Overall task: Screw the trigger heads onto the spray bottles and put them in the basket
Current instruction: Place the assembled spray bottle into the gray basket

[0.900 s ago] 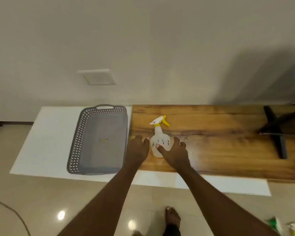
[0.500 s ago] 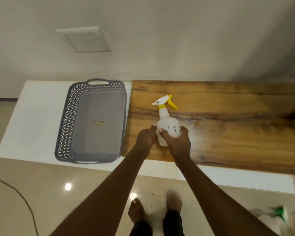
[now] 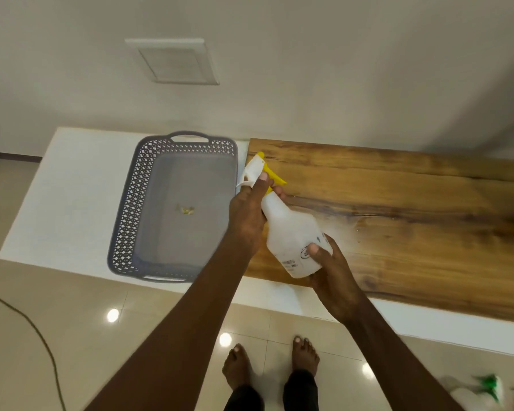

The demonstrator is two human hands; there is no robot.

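A white spray bottle [image 3: 291, 235] with a white and yellow trigger head [image 3: 257, 169] is held tilted above the wooden tabletop [image 3: 398, 209], its head pointing toward the far left. My left hand [image 3: 248, 215] grips the neck just under the trigger head. My right hand [image 3: 328, 265] holds the bottle's base from below. The grey perforated basket [image 3: 131, 209] lies to the left on a white surface [image 3: 66, 197]; only a small yellowish scrap [image 3: 186, 209] lies inside it.
A wall with a vent plate [image 3: 175, 60] rises behind the table. On the tiled floor at the bottom right lie blurred bottles with green [image 3: 488, 385] and yellow heads. A cable [image 3: 27, 330] runs over the floor at left. My bare feet [image 3: 270, 363] stand below.
Both hands have lifted the bottle off the wooden top and tilted it leftward. My left hand moved up from the body to the neck; my right hand slid under the base.
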